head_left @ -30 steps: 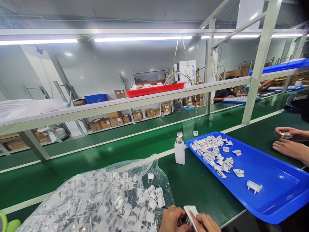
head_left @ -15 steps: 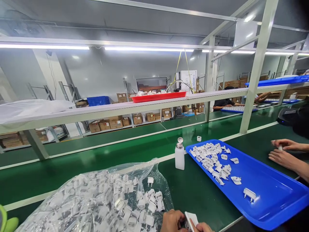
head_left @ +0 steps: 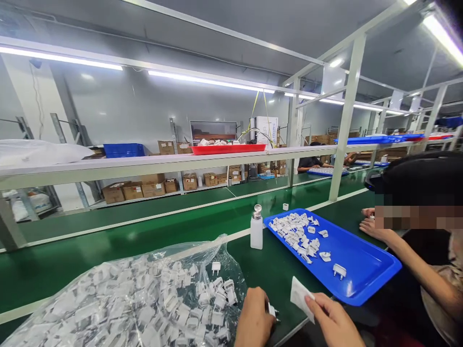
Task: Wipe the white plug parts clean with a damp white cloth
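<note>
Left hand (head_left: 255, 314) holding, seemingly, white plug (head_left: 271, 309); right hand (head_left: 332, 315) pinching white sheet (head_left: 300, 295).

Overhead tube lights (head_left: 211, 82) shine brightly, leaving glare on the blue tray (head_left: 365, 267).

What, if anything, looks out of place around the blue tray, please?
One small white piece sits alone on the green surface beyond the far edge of the blue tray, apart from the plug pieces inside it.

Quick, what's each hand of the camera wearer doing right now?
Left hand: closed, holding a white plug.
Right hand: closed, pinching some white cloth or paper.
</note>
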{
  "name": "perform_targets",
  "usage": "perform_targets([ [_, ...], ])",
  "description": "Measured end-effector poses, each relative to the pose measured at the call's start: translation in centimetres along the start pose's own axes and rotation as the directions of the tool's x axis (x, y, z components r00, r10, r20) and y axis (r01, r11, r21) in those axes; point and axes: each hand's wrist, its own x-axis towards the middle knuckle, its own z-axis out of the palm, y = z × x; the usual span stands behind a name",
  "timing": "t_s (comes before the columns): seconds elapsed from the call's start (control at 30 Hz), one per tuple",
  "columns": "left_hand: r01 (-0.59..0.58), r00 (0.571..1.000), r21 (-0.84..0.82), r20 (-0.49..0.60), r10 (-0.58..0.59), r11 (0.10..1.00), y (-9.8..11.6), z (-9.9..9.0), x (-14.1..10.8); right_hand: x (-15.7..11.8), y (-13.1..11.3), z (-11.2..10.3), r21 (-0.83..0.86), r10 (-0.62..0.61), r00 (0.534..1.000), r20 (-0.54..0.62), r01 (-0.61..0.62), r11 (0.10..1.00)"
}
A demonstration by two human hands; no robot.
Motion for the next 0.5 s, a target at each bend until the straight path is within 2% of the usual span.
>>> perform_targets([
  [0.07, -0.051, 0.998, -0.139, 0.034, 0.057, 0.989, 1.8, -1.2, 0.1, -0.8, -2.3, -0.5, 0.127, 0.112, 0.984, -0.138, -0.095, 0.987],
  [0.13, -0.125, 0.989, -0.281, 0.043, 0.142, 0.952, 3.3, -2.0, -0.7, -2.2, -3.8, 0.0, 0.216, 0.183, 0.938, -0.295, -0.122, 0.969],
  [0.17, -0.161, 0.984, -0.378, 0.012, 0.179, 0.912, 3.7, -2.2, -1.5, -3.1, -4.2, 0.5, 0.236, 0.198, 0.92, -0.339, -0.12, 0.964],
  [0.2, -0.19, 0.98, -0.509, -0.04, 0.197, 0.839, 3.9, -2.2, -2.5, -4.1, -4.5, 1.0, 0.244, 0.196, 0.919, -0.342, -0.115, 0.963],
  [0.27, -0.206, 0.974, -0.687, -0.073, 0.216, 0.697, 3.7, -2.0, -4.9, -6.0, -4.9, 2.2, 0.246, 0.153, 0.955, -0.255, -0.089, 0.965],
  [0.33, -0.201, 0.971, -0.765, -0.071, 0.23, 0.612, 2.9, -1.5, -7.0, -7.9, -5.4, 3.3, 0.237, 0.091, 0.98, -0.177, -0.047, 0.97],
  [0.4, -0.223, 0.969, -0.779, -0.11, 0.223, 0.585, 1.9, -1.1, -8.7, -9.7, -6.1, 4.3, 0.213, 0.077, 0.976, -0.204, -0.033, 0.976],
  [0.5, -0.314, 0.949, -0.72, -0.229, 0.216, 0.619, 0.5, -1.2, -10.1, -11.7, -7.1, 5.7, 0.176, 0.123, 0.95, -0.287, -0.074, 0.982],
])
